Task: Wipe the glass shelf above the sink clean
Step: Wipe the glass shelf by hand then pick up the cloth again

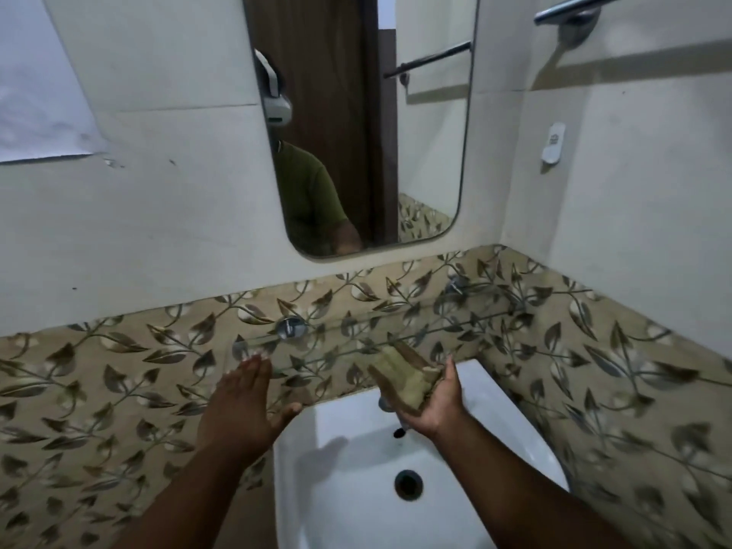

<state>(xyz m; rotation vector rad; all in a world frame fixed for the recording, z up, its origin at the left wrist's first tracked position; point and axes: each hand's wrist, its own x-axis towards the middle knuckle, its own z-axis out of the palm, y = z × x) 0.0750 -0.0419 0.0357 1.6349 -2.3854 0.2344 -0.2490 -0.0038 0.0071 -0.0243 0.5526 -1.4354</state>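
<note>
A clear glass shelf (396,330) runs along the leaf-patterned tiles above the white sink (348,461), held by chrome brackets (291,326). My left hand (241,406) lies flat with fingers spread, its fingertips at the shelf's left front edge. My right hand (433,402) is palm up over the sink, holding a folded tan and brown cloth (404,378) just in front of the shelf's middle. The tap is mostly hidden behind that hand.
A mirror (356,124) hangs above the shelf and reflects a person in a green shirt and a door. A chrome towel rail (570,9) is at the top right. A small white holder (553,142) sticks to the right wall. The sink drain (408,484) is below.
</note>
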